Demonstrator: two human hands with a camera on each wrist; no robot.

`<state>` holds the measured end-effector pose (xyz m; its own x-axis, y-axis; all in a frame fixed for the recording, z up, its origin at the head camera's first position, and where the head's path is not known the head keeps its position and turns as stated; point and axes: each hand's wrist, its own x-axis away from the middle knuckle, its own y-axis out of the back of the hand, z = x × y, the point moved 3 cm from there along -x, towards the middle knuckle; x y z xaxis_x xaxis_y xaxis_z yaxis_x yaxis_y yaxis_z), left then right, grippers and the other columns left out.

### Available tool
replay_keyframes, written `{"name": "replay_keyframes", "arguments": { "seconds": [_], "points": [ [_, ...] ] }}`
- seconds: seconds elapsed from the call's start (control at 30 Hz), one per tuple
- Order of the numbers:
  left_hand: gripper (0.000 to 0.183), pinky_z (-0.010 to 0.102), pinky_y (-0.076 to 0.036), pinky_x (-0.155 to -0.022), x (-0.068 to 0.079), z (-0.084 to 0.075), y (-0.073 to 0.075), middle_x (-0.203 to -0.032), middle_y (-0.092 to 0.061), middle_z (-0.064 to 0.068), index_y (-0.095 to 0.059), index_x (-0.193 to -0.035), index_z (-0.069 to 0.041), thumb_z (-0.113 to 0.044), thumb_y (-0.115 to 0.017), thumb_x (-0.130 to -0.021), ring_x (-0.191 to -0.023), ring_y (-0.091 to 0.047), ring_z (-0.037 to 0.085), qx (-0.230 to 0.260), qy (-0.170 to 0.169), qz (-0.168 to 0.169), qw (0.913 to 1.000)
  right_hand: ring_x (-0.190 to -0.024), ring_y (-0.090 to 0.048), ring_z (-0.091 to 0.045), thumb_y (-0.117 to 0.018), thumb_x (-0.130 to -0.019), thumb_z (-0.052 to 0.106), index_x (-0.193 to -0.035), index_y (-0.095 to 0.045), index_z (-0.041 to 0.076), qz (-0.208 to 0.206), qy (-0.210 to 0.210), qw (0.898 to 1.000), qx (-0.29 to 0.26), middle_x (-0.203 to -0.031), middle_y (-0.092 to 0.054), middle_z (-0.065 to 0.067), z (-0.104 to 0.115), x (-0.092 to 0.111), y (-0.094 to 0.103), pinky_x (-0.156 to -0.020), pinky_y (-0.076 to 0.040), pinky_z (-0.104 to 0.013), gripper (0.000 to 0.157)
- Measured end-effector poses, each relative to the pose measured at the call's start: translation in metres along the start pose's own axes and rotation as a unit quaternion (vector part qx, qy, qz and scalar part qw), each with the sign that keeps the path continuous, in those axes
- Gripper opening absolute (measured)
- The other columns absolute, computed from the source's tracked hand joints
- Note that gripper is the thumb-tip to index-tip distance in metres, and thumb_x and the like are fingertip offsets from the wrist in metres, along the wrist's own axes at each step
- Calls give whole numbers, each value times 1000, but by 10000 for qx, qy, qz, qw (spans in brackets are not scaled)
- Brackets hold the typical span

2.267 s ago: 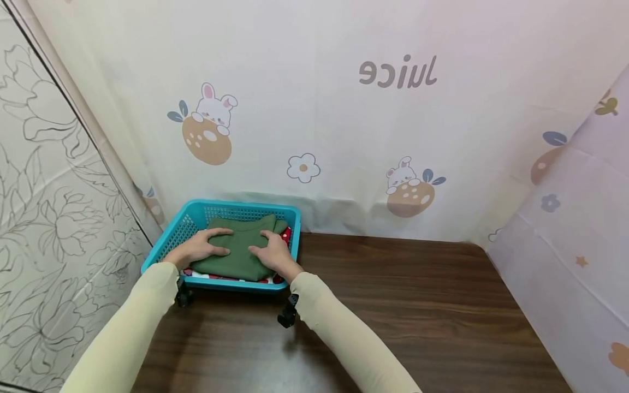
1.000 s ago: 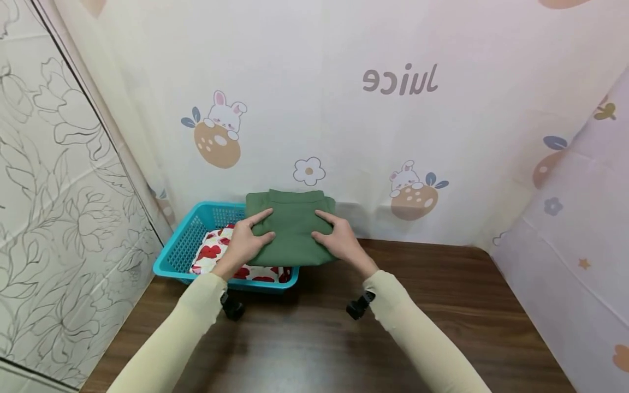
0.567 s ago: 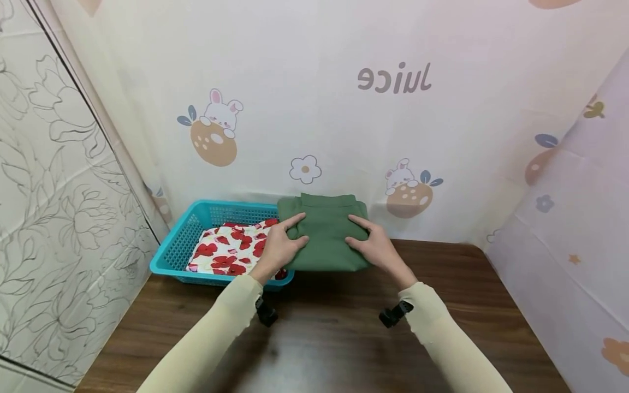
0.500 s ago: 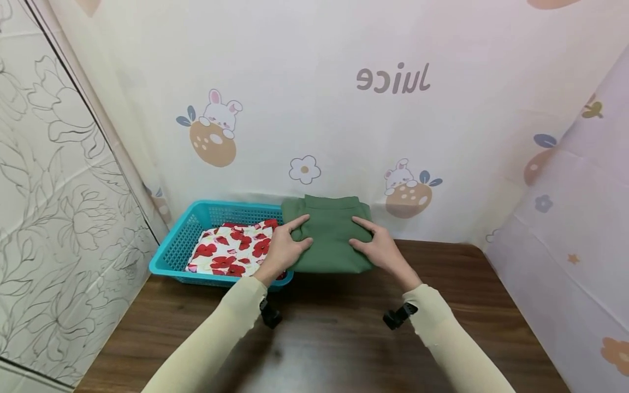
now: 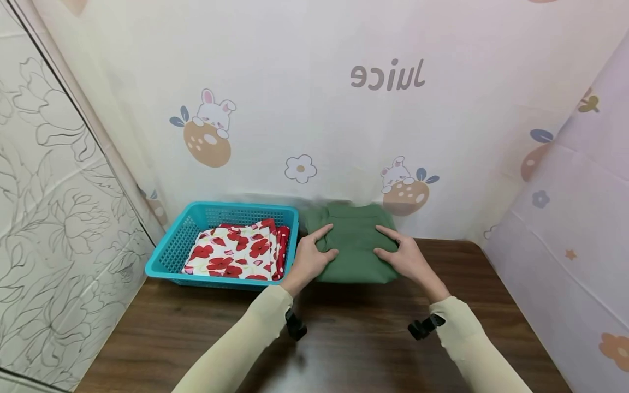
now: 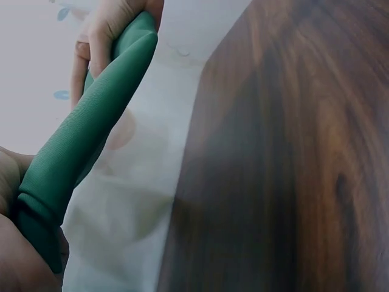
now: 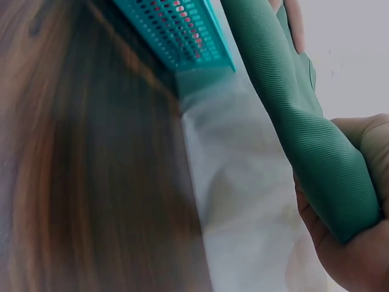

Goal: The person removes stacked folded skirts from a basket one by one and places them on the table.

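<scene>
A folded green garment (image 5: pixel 351 245) is held between both hands, just right of the basket in the head view. My left hand (image 5: pixel 309 262) grips its left side, thumb and forefinger on top. On the opposite side my right hand (image 5: pixel 408 262) grips it the same way. In the left wrist view the green garment (image 6: pixel 85 128) hangs above the table. The right wrist view shows the right hand's fingers curled beneath the green garment (image 7: pixel 292 109). Its kind cannot be told while folded.
A blue plastic basket (image 5: pixel 167 270) stands at the back left, holding folded white cloth with red flowers (image 5: pixel 231 254) and a red dotted cloth (image 5: pixel 282 248). Printed curtains (image 5: pixel 319 109) rise behind the dark wooden table (image 5: pixel 354 333).
Both hands lifted the green garment out of the basket and carried it right. It now sits slightly lower than half a second ago. The flowered cloth beneath has come into sight.
</scene>
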<state>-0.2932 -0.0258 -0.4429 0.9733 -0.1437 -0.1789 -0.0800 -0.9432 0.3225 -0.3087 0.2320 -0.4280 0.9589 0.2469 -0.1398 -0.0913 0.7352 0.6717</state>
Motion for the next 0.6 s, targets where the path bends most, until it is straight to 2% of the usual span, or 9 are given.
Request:
{"name": "replay_keyframes", "arguments": {
  "seconds": [0.07, 0.1, 0.27, 0.5, 0.6],
  "points": [
    [63, 49, -51, -106, 1, 2, -10, -160, -47, 2, -51, -152, -29, -15, -74, -95, -147, -44, 30, 87, 17, 89, 9999, -134, -51, -48, -70, -99, 22, -157, -44, 14, -29, -39, 10000, -45, -158, -40, -29, -8, 6, 4, -98, -51, -58, 64],
    [63, 51, -49, -109, 1, 3, -15, -160, -46, 2, -51, -152, -29, -15, -74, -95, -148, -43, 30, 145, 24, 142, 9998, -134, -52, -48, -70, -99, 21, -158, -44, 15, -36, -38, 10000, -41, -158, -40, -30, -12, 8, 6, -97, -52, -58, 64],
    [63, 53, -46, -112, -1, 13, -38, -160, -45, 2, -50, -153, -30, -17, -74, -96, -148, -42, 30, 243, 63, 317, 9992, -135, -50, -50, -69, -100, 18, -159, -42, 16, -46, -85, 9999, -81, -158, -39, -32, -29, 18, 14, -96, -53, -59, 65],
    [69, 49, -49, -107, -4, 23, -74, -164, -36, 13, -43, -156, -34, -20, -74, -96, -143, -48, 35, 331, 130, 555, 9978, -134, -49, -53, -68, -100, 15, -160, -38, 16, -46, -175, 9998, -31, -160, -33, -34, -52, 34, 27, -89, -55, -52, 67],
    [72, 48, -51, -104, -5, 24, -88, -164, -35, 14, -42, -157, -35, -20, -75, -95, -140, -51, 35, 346, 173, 672, 9970, -135, -47, -55, -68, -100, 14, -161, -37, 17, -91, -259, 9996, 14, -161, -31, -35, -64, 40, 34, -89, -55, -55, 68]
  ]
}}
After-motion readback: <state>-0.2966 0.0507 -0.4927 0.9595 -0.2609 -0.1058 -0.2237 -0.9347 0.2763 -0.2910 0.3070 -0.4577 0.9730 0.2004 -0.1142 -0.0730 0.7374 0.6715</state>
